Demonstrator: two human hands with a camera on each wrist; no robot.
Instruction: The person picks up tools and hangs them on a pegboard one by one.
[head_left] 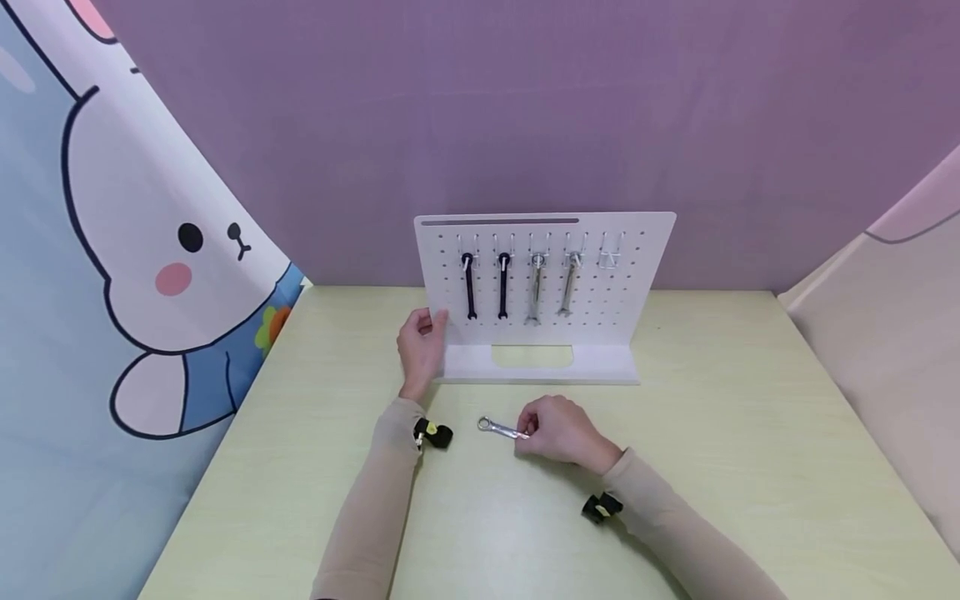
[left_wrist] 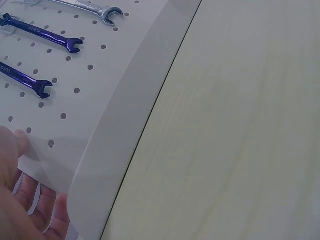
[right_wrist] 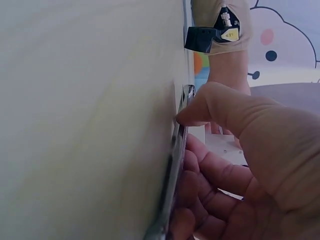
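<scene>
My left hand (head_left: 420, 350) holds the left edge of a white pegboard stand (head_left: 480, 362); in the left wrist view its thumb lies on the front face and the fingers reach behind. In front of the stand, my right hand (head_left: 561, 429) pinches a silver combination wrench (head_left: 498, 429) between thumb and fingers. The ring end points left, while the other end is hidden by the hand in the head view. Seen from the right wrist, the wrench (right_wrist: 175, 155) runs along the fingers, close over the tabletop.
Two dark wrenches (head_left: 469, 287) (head_left: 503, 287) and two silver ones (head_left: 536, 292) (head_left: 569, 287) hang from wire hooks on the board. Another wire hook (head_left: 609, 258) is at the right. Behind the pale wooden table (head_left: 750, 417) stands a purple backdrop (head_left: 525, 108); a rabbit-print cloth (head_left: 150, 250) hangs at left.
</scene>
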